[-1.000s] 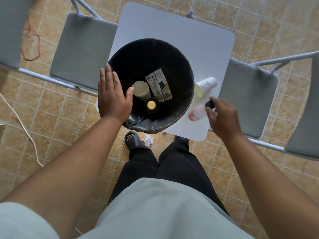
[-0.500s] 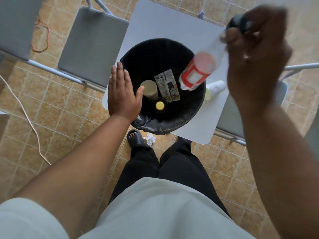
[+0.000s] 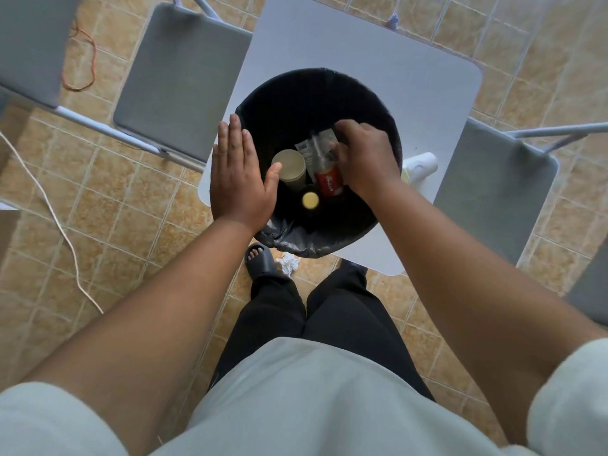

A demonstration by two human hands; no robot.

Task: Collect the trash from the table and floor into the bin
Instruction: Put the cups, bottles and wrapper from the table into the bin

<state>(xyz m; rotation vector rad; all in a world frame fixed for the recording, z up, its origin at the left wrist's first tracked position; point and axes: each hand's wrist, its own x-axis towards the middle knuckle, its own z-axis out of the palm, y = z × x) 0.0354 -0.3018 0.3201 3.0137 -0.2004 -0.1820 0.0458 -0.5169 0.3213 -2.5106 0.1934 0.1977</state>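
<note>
A black-lined bin (image 3: 381,103) stands on the white table (image 3: 411,80). My left hand (image 3: 238,179) lies flat with straight fingers against the bin's left rim. My right hand (image 3: 365,159) reaches down into the bin, its fingers curled on a clear plastic bottle with a red label (image 3: 327,181). Inside the bin are a paper cup (image 3: 289,166), a yellow lid (image 3: 310,200) and printed sachets (image 3: 306,149), partly hidden by the bottle. A white bottle (image 3: 422,163) lies on the table just right of the bin. A crumpled paper ball (image 3: 288,263) sits on the floor by my foot.
Grey folding chairs stand at the left (image 3: 177,80) and at the right (image 3: 493,192) of the table. A white cable (image 3: 59,225) and a red cord (image 3: 86,60) lie on the tiled floor at the left. A small purple scrap (image 3: 393,19) is at the table's far edge.
My right hand picked the red-labelled bottle off the table, lifted it high, then brought it down into the bin. My left hand stayed on the rim.
</note>
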